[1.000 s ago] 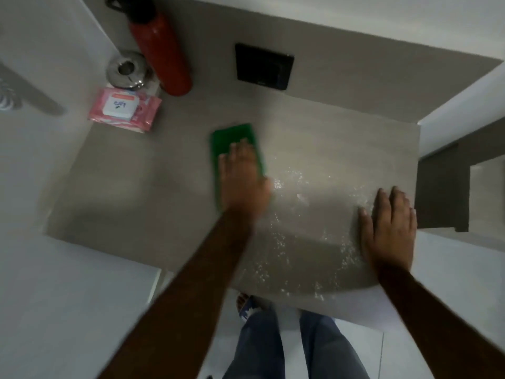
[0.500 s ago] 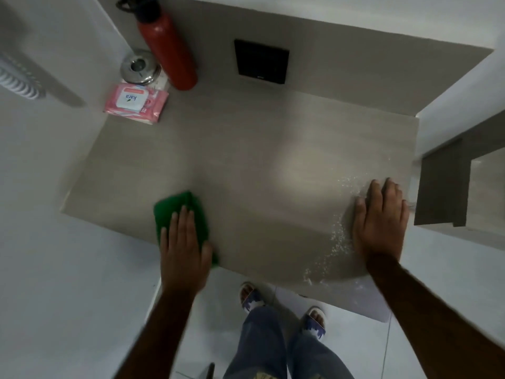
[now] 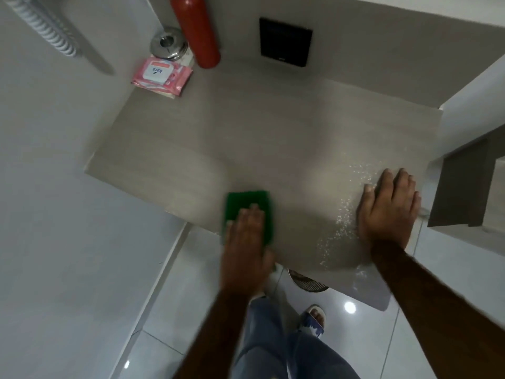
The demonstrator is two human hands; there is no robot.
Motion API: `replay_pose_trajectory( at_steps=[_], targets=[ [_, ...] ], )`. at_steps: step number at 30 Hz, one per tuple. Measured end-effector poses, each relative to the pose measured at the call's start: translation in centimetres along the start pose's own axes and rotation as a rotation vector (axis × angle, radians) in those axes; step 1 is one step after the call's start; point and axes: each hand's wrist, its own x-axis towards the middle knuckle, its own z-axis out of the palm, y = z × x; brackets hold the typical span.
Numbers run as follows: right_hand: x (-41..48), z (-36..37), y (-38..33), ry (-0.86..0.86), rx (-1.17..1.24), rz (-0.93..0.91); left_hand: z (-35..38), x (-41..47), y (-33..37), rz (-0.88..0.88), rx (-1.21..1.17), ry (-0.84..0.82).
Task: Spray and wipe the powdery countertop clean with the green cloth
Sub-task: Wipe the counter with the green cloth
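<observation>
The green cloth [image 3: 246, 203] lies flat near the front edge of the grey countertop [image 3: 246, 138]. My left hand [image 3: 247, 247] presses on the cloth's near half, fingers together, palm over the counter's edge. My right hand [image 3: 389, 206] rests flat on the counter at the right, fingers spread and holding nothing. White powder [image 3: 341, 222] is scattered in a band just left of my right hand, from the middle right down to the front edge. No spray bottle is in either hand.
A red bottle [image 3: 199, 31], a round metal container [image 3: 168, 46] and a pink wipes pack [image 3: 161, 76] stand at the back left corner. A black wall plate [image 3: 285, 42] is behind. White walls flank the counter; a dark ledge [image 3: 464, 187] is to the right.
My left hand swept the cloth from the counter's middle to the front left, then slid it right along the front edge. Much of the central powder is gone. My right hand stayed put.
</observation>
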Motion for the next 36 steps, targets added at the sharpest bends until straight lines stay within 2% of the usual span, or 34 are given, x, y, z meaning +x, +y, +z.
replay_pose_trajectory(
  at_steps=[4, 9, 13, 16, 19, 22, 24, 26, 31, 34, 36],
  targets=[
    [0.1, -0.2, -0.1, -0.005, -0.006, -0.001, -3.6, 4.8, -10.2, -0.381, -0.027, 0.107],
    [0.1, -0.1, -0.1, -0.012, -0.026, -0.003, -5.8, 9.9, -18.4, -0.544, -0.01, 0.152],
    [0.1, -0.2, -0.1, -0.027, -0.023, -0.005, -5.9, 10.2, -18.1, -0.599, -0.015, 0.166],
    [0.1, -0.4, -0.2, -0.032, -0.017, -0.001, -4.8, 8.7, -12.8, -0.585, -0.049, 0.174],
    [0.0, -0.9, -0.5, -0.038, -0.002, -0.001, -1.9, 4.8, -4.4, -0.433, -0.079, 0.163],
    [-0.1, -1.1, -0.7, -0.047, 0.012, -0.003, 1.3, 0.8, 2.1, -0.175, -0.06, 0.104],
    [0.0, -1.4, -0.7, -0.057, 0.018, 0.003, 1.8, -0.2, 2.2, -0.044, -0.04, 0.073],
    [0.0, -1.7, -0.9, -0.07, 0.014, 0.003, 1.2, 0.3, -0.2, 0.0, -0.047, 0.071],
    [0.1, -1.9, -1.1, -0.057, 0.006, -0.003, -3.0, 5.7, -10.7, -0.396, -0.015, 0.127],
    [0.1, -1.7, -1.0, -0.052, -0.003, -0.004, -5.3, 8.6, -15.3, -0.467, 0.016, 0.084],
    [0.1, -1.5, -0.9, -0.049, -0.011, 0.003, -5.7, 10.2, -15.4, -0.532, 0.023, 0.081]
  ],
)
